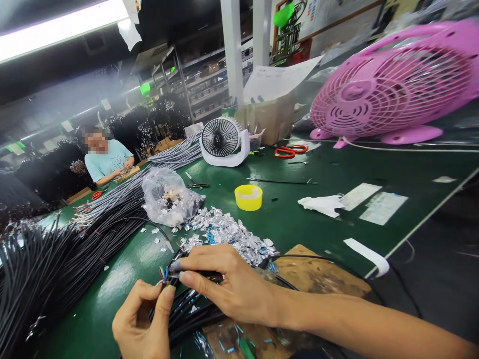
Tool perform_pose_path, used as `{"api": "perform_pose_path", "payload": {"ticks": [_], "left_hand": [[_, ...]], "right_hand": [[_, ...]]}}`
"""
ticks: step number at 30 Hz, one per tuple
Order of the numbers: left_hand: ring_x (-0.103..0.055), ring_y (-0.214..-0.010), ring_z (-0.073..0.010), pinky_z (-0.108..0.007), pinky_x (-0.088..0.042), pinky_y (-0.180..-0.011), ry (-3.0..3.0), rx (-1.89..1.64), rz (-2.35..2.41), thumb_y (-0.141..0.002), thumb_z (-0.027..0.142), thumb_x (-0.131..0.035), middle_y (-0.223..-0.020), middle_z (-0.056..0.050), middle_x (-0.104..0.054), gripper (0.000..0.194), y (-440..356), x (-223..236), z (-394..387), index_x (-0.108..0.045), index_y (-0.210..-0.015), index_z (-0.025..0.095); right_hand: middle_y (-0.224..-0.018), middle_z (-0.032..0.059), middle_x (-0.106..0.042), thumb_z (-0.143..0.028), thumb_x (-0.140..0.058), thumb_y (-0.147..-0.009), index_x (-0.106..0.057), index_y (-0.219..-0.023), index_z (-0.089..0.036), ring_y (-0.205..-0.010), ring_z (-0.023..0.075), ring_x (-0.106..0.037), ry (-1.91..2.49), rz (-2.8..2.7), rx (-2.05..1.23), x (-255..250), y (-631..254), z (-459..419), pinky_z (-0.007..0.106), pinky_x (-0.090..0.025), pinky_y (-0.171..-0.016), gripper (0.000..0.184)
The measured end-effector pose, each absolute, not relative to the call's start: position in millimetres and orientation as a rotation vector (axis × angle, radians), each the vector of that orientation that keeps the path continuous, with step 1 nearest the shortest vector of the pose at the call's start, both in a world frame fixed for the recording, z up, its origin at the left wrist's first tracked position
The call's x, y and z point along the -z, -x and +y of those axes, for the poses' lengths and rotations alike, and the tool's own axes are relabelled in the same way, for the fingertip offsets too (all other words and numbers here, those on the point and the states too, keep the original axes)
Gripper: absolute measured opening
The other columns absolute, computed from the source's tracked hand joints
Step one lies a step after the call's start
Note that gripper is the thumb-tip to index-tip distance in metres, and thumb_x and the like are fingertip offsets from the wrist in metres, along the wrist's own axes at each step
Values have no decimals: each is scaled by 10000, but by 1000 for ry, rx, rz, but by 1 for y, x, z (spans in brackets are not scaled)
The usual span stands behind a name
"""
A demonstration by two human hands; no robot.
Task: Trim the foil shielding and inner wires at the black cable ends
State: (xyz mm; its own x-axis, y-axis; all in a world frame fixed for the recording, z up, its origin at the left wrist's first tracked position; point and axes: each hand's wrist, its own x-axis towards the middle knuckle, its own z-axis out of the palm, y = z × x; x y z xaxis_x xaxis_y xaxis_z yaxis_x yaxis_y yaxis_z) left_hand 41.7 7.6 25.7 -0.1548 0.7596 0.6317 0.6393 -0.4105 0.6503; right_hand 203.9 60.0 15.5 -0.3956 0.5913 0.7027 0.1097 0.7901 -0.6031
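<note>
Black cable end (163, 284) pinched in left hand (144, 319), thumb against curled forefinger, nearly closed. Coloured wires (164, 272) splayed out of cable end, right at tips of right hand (232, 284). Right hand mostly closed, thumb and fingers around dark slim item (209, 274); type unclear. Foil scraps (232, 234) heaped just beyond right hand, yellow tub (249, 202) farther out. Wooden board (318, 274) under right forearm. Cable bundle (108, 239) beyond left hand, off to left.

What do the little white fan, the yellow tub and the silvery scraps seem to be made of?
White fan: probably hard plastic, smooth with a soft sheen.
Yellow tub: likely plastic, smooth and evenly coloured.
Silvery scraps: foil or metallised film, being shiny and crinkled.
</note>
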Motion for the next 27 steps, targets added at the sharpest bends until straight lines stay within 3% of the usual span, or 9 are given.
{"api": "perform_pose_path", "payload": {"ticks": [9,17,23,27], "left_hand": [[-479,-313,-101,-184,-362,-289,-1854,-1367,1521,-746,341,-629,-458,-23,-591,220,-31,-16,9,-708,-611,185],[-405,-291,-79,-184,-310,-264,-1671,-1379,1472,-732,495,-621,-382,-16,-500,408,-35,-13,10,-625,-500,160],[-493,-408,-93,-184,-413,-384,-1693,-1582,1534,-745,325,-638,-483,6,-548,239,-40,-18,7,-633,-571,160],[-543,-420,-74,-134,-423,-398,-2177,-1712,1532,-723,132,-630,-496,47,-573,157,-39,-27,7,-569,-586,179]], "right_hand": [[-684,40,-654,-274,-478,-907,-673,-820,-137,-597,127,-546,525,-1915,-520,-14,-204,62,242,-424,-560,254],[-594,25,-600,-208,-476,-879,-683,-755,-116,-530,114,-506,519,-1903,-572,-17,-203,61,229,-380,-500,258],[-670,42,-635,-218,-504,-855,-688,-814,-119,-596,132,-547,536,-1893,-605,-18,-204,60,238,-405,-549,213],[-641,34,-614,-194,-487,-863,-682,-786,-104,-579,117,-533,491,-1906,-647,-20,-205,60,220,-388,-536,228]]}}
